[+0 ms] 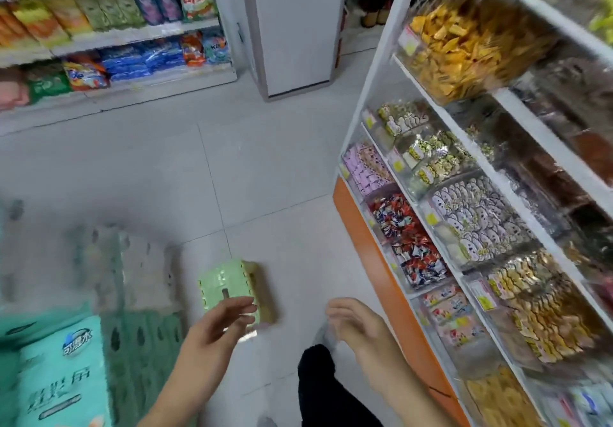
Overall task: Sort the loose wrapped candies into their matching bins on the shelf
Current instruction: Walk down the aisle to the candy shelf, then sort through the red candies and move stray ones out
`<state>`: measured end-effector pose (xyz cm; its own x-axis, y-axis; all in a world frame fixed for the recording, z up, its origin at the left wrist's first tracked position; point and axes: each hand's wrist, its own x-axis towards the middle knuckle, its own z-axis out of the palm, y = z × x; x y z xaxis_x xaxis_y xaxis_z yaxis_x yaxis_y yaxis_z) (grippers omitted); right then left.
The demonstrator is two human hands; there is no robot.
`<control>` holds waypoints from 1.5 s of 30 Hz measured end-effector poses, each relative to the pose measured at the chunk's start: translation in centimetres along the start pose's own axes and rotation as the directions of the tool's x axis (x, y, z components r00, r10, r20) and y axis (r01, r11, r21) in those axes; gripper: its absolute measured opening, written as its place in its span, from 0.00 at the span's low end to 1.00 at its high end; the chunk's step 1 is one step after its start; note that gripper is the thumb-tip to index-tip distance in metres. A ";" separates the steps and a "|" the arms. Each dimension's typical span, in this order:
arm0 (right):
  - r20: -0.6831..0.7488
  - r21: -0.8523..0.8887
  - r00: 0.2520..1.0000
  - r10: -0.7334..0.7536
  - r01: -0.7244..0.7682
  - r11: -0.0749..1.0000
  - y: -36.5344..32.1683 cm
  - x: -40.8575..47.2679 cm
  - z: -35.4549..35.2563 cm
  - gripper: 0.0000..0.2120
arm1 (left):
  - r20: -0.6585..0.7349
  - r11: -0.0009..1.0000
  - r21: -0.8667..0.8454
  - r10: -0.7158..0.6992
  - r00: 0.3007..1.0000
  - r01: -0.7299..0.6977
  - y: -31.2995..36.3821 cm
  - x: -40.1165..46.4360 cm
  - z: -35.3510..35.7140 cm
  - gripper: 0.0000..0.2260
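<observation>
A small green plastic basket (232, 285) lies on the floor tiles just ahead of me. My left hand (220, 323) hovers over its near edge, fingers spread, holding nothing. My right hand (351, 322) hangs to the right above the floor, fingers loosely curled and empty, a short way from the candy shelf (381, 254). The shelf on the right holds clear bins of wrapped candies: red, white and blue ones (408, 237), pink ones (366, 172), yellow ones (464, 41) high up. No loose candy shows in either hand. The image is blurred.
Grey and green crates (139, 280) and a pack of tissue paper (63, 380) stand at the lower left. A far shelf of detergent bags (116, 41) runs along the back left, beside a white pillar (295, 28). My dark trouser leg (328, 390) is below.
</observation>
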<state>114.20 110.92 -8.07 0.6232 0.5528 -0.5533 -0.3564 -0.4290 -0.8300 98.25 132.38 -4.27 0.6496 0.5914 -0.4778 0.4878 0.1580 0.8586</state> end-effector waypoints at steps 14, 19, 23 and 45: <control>-0.416 0.061 0.901 0.121 -0.105 0.993 -5.5 19.6 -13.6 0.09 | 0.600 0.841 0.392 0.073 0.797 -0.372 14.4 33.3 16.8 0.16; -0.604 0.060 0.732 0.316 -0.353 0.934 -0.8 26.8 -15.7 0.13 | 0.798 0.597 0.528 -0.106 0.593 -0.604 10.6 46.3 25.9 0.16; -0.667 0.195 0.596 0.448 -0.440 0.876 4.6 31.5 -16.6 0.14 | 0.889 0.529 0.446 -0.170 0.425 -0.722 6.5 52.3 32.2 0.16; -0.924 -0.347 0.282 -0.257 -0.339 0.875 29.2 46.5 -19.0 0.27 | 0.924 -0.281 -0.058 0.347 -0.158 -0.958 -14.6 65.6 45.7 0.23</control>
<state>145.92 110.51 -56.71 0.9108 -0.3944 0.1225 -0.2816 -0.8101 -0.5142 160.41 132.72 -56.66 0.6061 -0.7694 0.2016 -0.7931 -0.5653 0.2268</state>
